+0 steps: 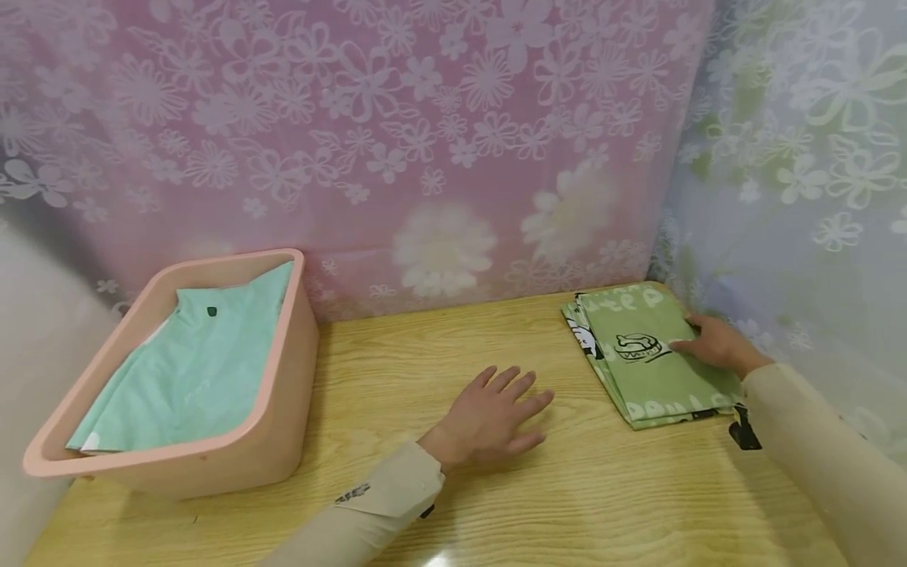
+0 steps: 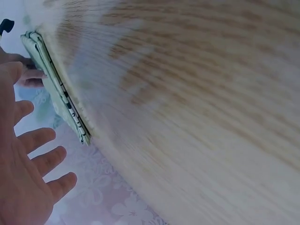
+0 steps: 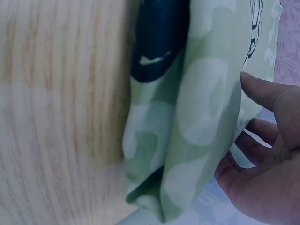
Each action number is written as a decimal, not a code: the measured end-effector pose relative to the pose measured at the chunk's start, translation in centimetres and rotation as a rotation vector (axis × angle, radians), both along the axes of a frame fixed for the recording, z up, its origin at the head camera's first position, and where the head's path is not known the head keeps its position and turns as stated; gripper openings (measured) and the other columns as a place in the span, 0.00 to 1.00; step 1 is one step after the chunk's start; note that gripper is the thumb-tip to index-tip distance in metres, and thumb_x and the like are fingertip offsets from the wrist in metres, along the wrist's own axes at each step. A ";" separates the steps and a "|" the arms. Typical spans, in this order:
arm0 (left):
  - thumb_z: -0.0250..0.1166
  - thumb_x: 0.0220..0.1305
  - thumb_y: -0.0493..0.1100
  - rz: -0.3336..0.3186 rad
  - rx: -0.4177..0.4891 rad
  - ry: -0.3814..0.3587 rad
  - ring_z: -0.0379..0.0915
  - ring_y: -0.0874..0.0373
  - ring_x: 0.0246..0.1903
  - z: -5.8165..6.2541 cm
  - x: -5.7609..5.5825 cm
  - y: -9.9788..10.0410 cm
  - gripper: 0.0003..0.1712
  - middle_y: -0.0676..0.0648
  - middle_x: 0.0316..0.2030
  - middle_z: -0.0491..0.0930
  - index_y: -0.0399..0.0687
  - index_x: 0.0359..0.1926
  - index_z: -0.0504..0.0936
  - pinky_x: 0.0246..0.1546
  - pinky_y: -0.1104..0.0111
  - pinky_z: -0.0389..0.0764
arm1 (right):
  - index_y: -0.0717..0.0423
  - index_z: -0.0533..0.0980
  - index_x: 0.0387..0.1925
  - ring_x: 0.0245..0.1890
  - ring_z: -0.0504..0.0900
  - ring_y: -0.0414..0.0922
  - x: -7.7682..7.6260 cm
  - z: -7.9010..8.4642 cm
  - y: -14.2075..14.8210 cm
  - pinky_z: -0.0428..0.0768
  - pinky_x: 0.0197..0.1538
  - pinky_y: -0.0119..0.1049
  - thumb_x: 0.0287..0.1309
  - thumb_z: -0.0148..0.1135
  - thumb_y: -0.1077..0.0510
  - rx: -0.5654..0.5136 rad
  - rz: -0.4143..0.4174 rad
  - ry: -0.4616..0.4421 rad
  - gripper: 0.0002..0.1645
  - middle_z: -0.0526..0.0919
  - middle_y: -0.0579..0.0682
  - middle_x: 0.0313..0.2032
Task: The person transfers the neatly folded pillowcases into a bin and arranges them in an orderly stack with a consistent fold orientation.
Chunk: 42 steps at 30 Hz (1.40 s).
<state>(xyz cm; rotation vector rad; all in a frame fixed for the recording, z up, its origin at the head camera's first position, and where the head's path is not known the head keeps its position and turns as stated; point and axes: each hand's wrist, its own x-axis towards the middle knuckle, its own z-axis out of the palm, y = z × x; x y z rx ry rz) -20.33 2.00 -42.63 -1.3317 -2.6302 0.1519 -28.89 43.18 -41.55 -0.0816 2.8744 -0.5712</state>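
A folded green cloth (image 1: 659, 370) with white lettering and a black dog-bowl drawing lies at the right of the table. The right hand (image 1: 716, 344) grips its right edge, thumb on the top face and the other fingers round the side. From the right wrist view, the thumb (image 3: 262, 91) presses the printed face, while the curled fingers' tips are partly hidden at the cloth's edge. Over the middle of the table, left of the cloth, the left hand (image 1: 489, 417) has its fingers spread and holds nothing. The left wrist view shows the same hand (image 2: 23, 178) apart from the cloth (image 2: 61, 98).
On the left stands a pink plastic tub (image 1: 286, 417) with a mint-green folded cloth (image 1: 205, 370) inside. A wood-grain table (image 1: 397, 354) lies under everything. Flowered curtains, pink (image 1: 390, 157) behind and pale blue (image 1: 801, 197) at the right, border the table.
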 end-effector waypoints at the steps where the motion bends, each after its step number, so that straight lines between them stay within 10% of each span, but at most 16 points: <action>1: 0.40 0.71 0.66 -0.001 -0.007 0.009 0.55 0.51 0.67 0.0 0.0 0.0 0.32 0.50 0.68 0.62 0.66 0.71 0.60 0.65 0.54 0.58 | 0.84 0.48 0.64 0.57 0.53 0.79 0.0 0.0 0.0 0.59 0.56 0.68 0.63 0.58 0.45 0.004 -0.002 -0.006 0.51 0.51 0.84 0.59; 42: 0.42 0.71 0.65 0.257 -0.043 -0.035 0.54 0.48 0.68 -0.2 -0.3 -10.8 0.32 0.47 0.68 0.62 0.63 0.70 0.64 0.65 0.51 0.57 | 0.77 0.66 0.56 0.49 0.73 0.66 2.5 0.1 -15.1 0.74 0.44 0.58 0.54 0.66 0.38 0.000 0.169 0.024 0.48 0.70 0.74 0.52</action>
